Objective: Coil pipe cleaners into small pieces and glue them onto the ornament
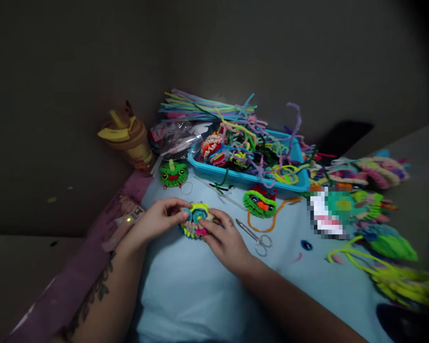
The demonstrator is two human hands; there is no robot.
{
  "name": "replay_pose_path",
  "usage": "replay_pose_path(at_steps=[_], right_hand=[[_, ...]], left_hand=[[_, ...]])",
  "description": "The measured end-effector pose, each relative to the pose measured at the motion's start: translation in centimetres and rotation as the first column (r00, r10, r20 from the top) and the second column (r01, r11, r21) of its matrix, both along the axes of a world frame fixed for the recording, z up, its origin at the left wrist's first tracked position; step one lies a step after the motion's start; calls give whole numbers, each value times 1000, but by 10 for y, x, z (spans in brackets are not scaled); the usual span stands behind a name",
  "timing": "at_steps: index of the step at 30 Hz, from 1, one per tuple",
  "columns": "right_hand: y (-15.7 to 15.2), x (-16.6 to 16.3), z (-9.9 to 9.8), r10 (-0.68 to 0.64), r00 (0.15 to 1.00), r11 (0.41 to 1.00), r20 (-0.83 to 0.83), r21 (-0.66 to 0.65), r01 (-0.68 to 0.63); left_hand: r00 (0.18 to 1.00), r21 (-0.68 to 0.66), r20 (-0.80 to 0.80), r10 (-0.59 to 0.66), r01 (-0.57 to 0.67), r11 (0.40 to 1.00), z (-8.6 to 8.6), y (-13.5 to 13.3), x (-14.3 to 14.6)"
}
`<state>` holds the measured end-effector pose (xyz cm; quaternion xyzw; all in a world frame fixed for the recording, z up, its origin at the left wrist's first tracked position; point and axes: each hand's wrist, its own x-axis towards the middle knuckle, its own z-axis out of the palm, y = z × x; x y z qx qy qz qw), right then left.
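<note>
Between my two hands is a small round multicoloured yarn piece (195, 232), with yellow, teal, pink and cream loops. My left hand (166, 216) pinches its left edge with thumb and fingers. On the opposite side, my right hand (223, 236) grips it, fingertips over its face. A green yarn piece with eyes and a red mouth (174, 174) lies beyond my left hand. Another green yarn face (260, 204), with red on top and an orange strand, lies beyond my right hand. Small scissors (255, 237) rest to the right of that hand.
A blue tray (248, 180) heaped with yarn scraps stands behind, with a bundle of pipe cleaners (203, 107) and a clear plastic bag (180, 138) nearby. A brown-and-yellow cup (132, 143) is at left. Several colourful yarn pieces (389, 240) line the right side. Light blue cloth (193, 290) lies underneath.
</note>
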<state>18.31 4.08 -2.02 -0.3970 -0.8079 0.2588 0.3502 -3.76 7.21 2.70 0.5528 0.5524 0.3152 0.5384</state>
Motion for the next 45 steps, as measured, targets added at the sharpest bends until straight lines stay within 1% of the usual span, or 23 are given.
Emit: replay_pose_path(at_steps=[2, 4, 5, 6, 7, 9, 11, 12, 13, 14, 18, 19, 20, 21, 22, 24, 26, 28, 31, 34, 37, 41, 45], right_hand=[[1, 1, 2, 18, 1000, 1000, -3, -13, -18], [1, 1, 4, 6, 1000, 999, -12, -34, -7], [1, 1, 4, -7, 1000, 999, -16, -42, 7], [1, 1, 4, -23, 1000, 999, -19, -47, 22], [0, 0, 4, -37, 999, 998, -21, -48, 36], [-1, 0, 3, -53, 998, 998, -31, -41, 51], [-2, 0, 2, -61, 997, 998, -53, -37, 59], [-2, -1, 1, -64, 996, 998, -67, -35, 61], [-2, -1, 0, -65, 995, 998, -81, -33, 62], [-2, -1, -1, -64, 994, 998, -93, -27, 61], [0, -1, -3, -61, 990, 998, -130, 15, 64], [0, 0, -2, -70, 988, 996, -136, 36, 76], [0, 1, 0, -85, 986, 993, -146, 63, 95], [-1, 2, 5, -101, 982, 989, -159, 95, 117], [-3, 4, 10, -120, 977, 981, -178, 129, 144], [-6, 5, 25, -138, 966, 964, -221, 195, 182], [-10, 4, 41, -123, 964, 956, -235, 232, 178], [-13, 2, 55, -100, 969, 953, -225, 259, 158], [-15, 0, 67, -99, 970, 952, -222, 261, 157], [-15, 1, 68, -123, 962, 955, -245, 235, 182], [-14, 3, 65, -155, 943, 963, -295, 168, 211], [-12, 4, 63, -180, 916, 975, -359, 58, 215], [-9, 6, 61, -210, 899, 977, -385, -53, 206]], left_hand=[[999, 82, -14, 41, -40, 996, 2, 0, -6], [990, 165, -16, 138, -134, 977, 3, 0, -9], [979, 195, 9, 201, -199, 960, 2, 1, -10], [957, 215, 82, 277, -288, 933, 2, 2, -10], [913, 221, 200, 356, -396, 891, 2, 2, -9], [837, 245, 328, 437, -523, 817, 2, 4, -9], [751, 249, 452, 482, -625, 740, 6, 5, -11], [714, 238, 508, 482, -654, 718, 9, 5, -13], [686, 220, 556, 469, -666, 712, 12, 5, -16], [669, 201, 594, 446, -661, 723, 16, 4, -18], [648, 121, 685, 333, -552, 825, 27, -5, -18], [587, 53, 765, 265, -468, 882, 27, -7, -16], [537, 15, 818, 206, -379, 925, 27, -10, -12], [522, 10, 838, 161, -309, 951, 27, -13, -8], [535, 21, 837, 115, -241, 970, 26, -15, -3], [603, 73, 797, 12, -117, 991, 24, -21, 8], [662, 112, 744, -92, 13, 994, 22, -26, 18], [691, 148, 698, -190, 120, 982, 21, -31, 26], [721, 170, 634, -280, 223, 960, 19, -36, 33], [763, 167, 573, -300, 249, 954, 19, -39, 35], [783, 194, 540, -309, 241, 951, 19, -39, 34], [783, 201, 528, -328, 260, 944, 18, -38, 35], [767, 201, 536, -354, 291, 935, 15, -38, 36]])
